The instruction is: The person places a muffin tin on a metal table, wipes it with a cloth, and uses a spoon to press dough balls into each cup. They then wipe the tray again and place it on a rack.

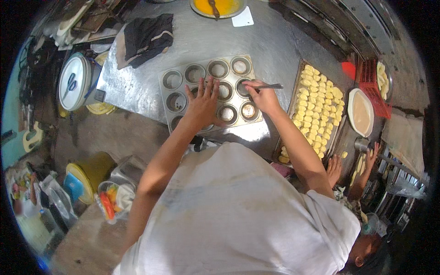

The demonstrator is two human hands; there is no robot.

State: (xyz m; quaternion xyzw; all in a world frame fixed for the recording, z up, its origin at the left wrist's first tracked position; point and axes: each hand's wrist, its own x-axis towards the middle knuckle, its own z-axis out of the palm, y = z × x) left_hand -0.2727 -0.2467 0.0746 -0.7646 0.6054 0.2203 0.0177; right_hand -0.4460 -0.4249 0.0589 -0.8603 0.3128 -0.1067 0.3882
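Observation:
A metal muffin tin (213, 97) with round cups lies on the metal tabletop before me. My left hand (203, 103) rests spread over the tin's middle cups, partly hiding them; it grips nothing. In my right hand (263, 96) is a slim metal utensil (270, 86), pinched between thumb and fingers, its handle pointing right. Its working end is hidden by the fingers over a cup in the right-hand part of the tin. Small dark bits show in a cup left of my left hand. Some cup bottoms have brownish marks.
Right of the tin, a tray (298, 80) carries rows of pale yellow dough pieces. Beyond it are an oval tub (361, 111) and a co-worker's hands (369, 156). A dark cloth (149, 39) lies upper left; a bowl of yellow liquid (227, 15) stands at the far side.

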